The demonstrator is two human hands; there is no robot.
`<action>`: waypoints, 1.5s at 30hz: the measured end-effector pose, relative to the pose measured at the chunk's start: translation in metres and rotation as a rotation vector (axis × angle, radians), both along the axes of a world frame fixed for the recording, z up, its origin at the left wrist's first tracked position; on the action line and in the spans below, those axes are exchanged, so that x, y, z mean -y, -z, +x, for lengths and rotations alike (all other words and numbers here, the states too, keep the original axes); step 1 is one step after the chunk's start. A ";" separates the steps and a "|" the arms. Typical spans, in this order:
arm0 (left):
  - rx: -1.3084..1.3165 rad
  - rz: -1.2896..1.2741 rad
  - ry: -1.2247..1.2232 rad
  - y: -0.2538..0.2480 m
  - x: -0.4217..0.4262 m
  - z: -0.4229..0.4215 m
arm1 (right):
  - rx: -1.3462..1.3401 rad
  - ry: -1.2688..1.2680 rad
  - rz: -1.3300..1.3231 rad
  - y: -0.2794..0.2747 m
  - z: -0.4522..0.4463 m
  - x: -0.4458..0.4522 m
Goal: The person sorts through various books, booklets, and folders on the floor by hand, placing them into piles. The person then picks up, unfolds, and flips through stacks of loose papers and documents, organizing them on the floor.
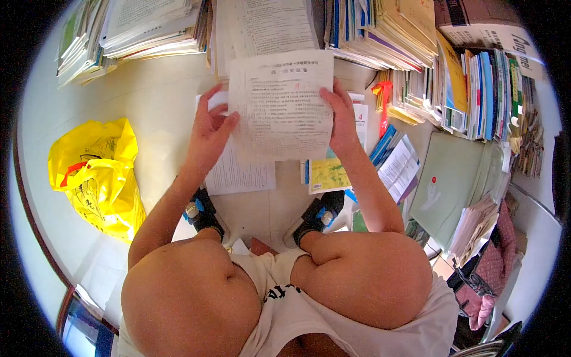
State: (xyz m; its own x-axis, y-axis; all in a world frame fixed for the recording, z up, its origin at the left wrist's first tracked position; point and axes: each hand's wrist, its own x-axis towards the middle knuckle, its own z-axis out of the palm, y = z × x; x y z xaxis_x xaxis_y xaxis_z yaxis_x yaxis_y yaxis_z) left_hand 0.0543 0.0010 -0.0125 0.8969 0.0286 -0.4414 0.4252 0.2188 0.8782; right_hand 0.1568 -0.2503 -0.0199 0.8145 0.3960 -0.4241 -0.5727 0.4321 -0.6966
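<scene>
A printed paper [282, 107] is held up between my two hands, its text upside down from where I sit. My left hand [213, 128] is at its left edge, the thumb tip against the paper and the fingers curled beside it. On the opposite edge, my right hand [341, 116] pinches the paper, with the thumb in front and the other fingers partly hidden. Below it, a white printed sheet [241, 172] lies on the floor. A yellow-covered booklet [330, 177] lies under my right forearm.
A yellow plastic bag [98, 178] stands at the left. Paper stacks [154, 30] and more piles [386, 35] line the back. Upright books [476, 89], a pale green folder [449, 184] and a cardboard box [493, 30] are on the right. My shoes [205, 214] rest on the floor.
</scene>
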 end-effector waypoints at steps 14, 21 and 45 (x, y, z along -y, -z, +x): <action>-0.039 -0.613 -0.103 -0.039 0.025 -0.004 | 1.271 -0.355 -0.765 -0.056 -0.059 -0.049; -0.161 -0.707 -0.158 -0.028 0.014 0.001 | 0.849 -0.189 -0.826 -0.055 -0.040 -0.040; -0.180 -0.270 0.114 -0.023 0.008 -0.005 | 0.568 -0.265 -0.699 -0.051 -0.044 -0.043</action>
State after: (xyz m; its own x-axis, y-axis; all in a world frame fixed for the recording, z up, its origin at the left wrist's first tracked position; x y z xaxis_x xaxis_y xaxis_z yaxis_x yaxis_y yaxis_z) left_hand 0.0493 -0.0074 0.0102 0.7948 -0.2068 -0.5706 0.6030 0.3756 0.7038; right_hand 0.1128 -0.2071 0.0308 0.8921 0.4040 -0.2023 -0.0871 -0.2857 -0.9543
